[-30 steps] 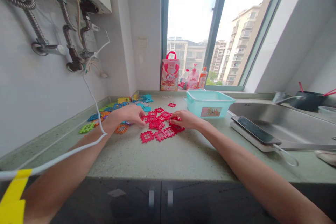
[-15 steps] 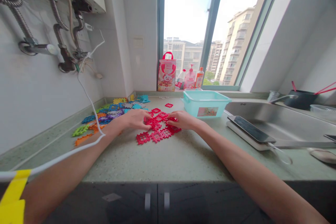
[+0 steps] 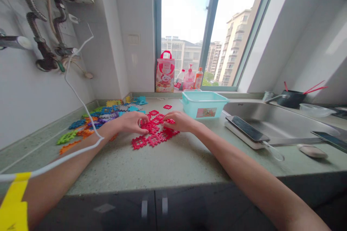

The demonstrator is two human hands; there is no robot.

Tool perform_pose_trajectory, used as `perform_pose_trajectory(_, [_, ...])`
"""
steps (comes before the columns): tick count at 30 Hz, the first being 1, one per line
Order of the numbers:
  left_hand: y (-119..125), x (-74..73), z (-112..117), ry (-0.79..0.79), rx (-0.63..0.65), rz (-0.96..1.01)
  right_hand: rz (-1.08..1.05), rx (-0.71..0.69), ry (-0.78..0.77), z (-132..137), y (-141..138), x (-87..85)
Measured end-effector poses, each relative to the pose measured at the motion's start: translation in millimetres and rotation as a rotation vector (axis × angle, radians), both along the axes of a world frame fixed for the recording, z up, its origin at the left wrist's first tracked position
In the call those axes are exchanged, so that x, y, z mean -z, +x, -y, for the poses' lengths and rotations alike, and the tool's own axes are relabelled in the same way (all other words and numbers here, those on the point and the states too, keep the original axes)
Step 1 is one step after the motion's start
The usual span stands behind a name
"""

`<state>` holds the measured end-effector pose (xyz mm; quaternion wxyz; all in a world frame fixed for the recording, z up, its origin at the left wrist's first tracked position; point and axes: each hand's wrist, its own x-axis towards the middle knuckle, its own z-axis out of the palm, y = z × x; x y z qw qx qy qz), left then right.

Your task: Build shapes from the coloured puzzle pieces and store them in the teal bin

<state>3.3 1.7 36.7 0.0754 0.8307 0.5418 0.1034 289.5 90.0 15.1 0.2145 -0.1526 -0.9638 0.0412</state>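
Note:
A cluster of red square building tiles with toothed edges and windowed middles lies on the counter. My left hand is at the cluster's left side, thumb and fingers apart, with red tiles showing in the gap. From the right, my right hand reaches over the tiles, its fingers curled down on a red tile that they partly hide. One lone red tile lies farther back. To the left is a heap of blue, orange, green, purple and yellow tiles, partly behind my left forearm.
A turquoise plastic tub stands right of the tiles. Beyond it are a phone on a white block and a steel sink. A white cable crosses over my left forearm. Bottles and a pink bag stand by the window.
The view has turned slightly right, so everything sits farther left in it. Both hands stay at the red tiles; my left thumb and fingers look a little farther apart.

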Motion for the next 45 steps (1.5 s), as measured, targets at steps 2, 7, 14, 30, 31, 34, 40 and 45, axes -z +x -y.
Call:
perform_pose_trajectory(2, [-1,1.4,0,0.003,0.011,0.013,-0.016,-0.047,-0.009,5,-1,-2.1])
perform_pose_trajectory(7, [0,-3.4,6,0.015,-0.037,-0.001,-0.001,-0.176,-0.105,24,-5,-7.1])
perform_pose_trajectory(14, [4,-34.4,25,-0.136,-0.082,-0.038,0.075,-0.277,-0.220,32,-11,-5.2])
perform_pose_trajectory(30, [34,-31.5,44,-0.269,-0.050,-0.168,0.091,-0.206,-0.092,33,-12,-3.8])
perform_pose_trajectory(31, [32,-30.3,42,-0.244,-0.026,-0.160,0.099,-0.204,-0.112,34,-11,-5.1])
perform_pose_trajectory(34, [27,-26.0,34,-0.209,0.029,-0.111,0.097,-0.183,-0.130,36,-10,-6.9])
perform_pose_trajectory(40, [23,-22.1,32,-0.206,0.039,-0.069,0.066,-0.171,-0.049,34,-12,-3.1])
perform_pose_trajectory(45, [25,-22.2,34,-0.207,0.049,-0.038,0.017,-0.139,0.011,34,-12,-4.2])
